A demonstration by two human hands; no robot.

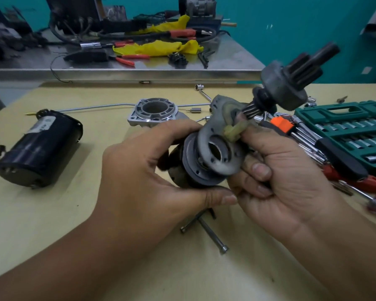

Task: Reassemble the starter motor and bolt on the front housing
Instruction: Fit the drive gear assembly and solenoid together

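Gripping the starter assembly (213, 155) between them, left hand (143, 168) clamped underneath, right hand (284, 170) pinching its fork lever (233, 131).

The motor body (39, 146) is showing glossy black metal, the front housing (155, 112) matt cast aluminium, the bench (74, 213) smooth and matt

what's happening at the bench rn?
Starter rebuild, mid-assembly. Both hands hold the plate-and-pinion assembly above the table: left hand around its round body, right hand at the plate and tan lever. The motor body, front housing and two long bolts lie on the table, not yet fitted.
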